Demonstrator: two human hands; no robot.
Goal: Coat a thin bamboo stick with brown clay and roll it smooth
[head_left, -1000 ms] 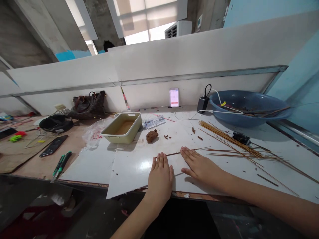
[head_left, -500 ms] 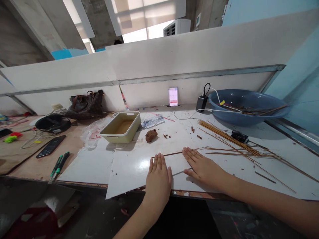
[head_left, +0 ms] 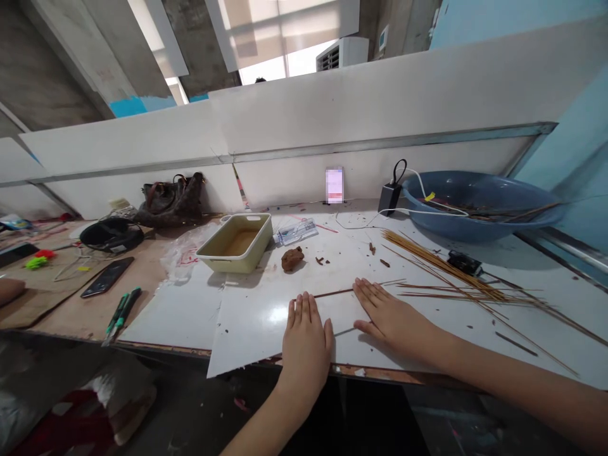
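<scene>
My left hand lies flat on the white board, fingers stretched forward, with its fingertips over the left end of a thin brown stick. My right hand also rests flat, its fingers on the same stick farther right and its thumb apart. Between the hands the stick's dark coated stretch shows; a thinner bare end sticks out beyond my right fingers. Just ahead sits a lump of brown clay-like paste, with small crumbs to its right. A bundle of thin tan sticks lies right of my right hand.
A pale green tub stands behind left, near a green-black cutter and a phone. At back right are a blue basin and a black box with a white cable. Another person's hand shows at the left edge.
The view has turned slightly left, so everything sits a little farther right. Both hands stay flat on the stick, almost unmoved. Another person's hand has come in at the left edge.
</scene>
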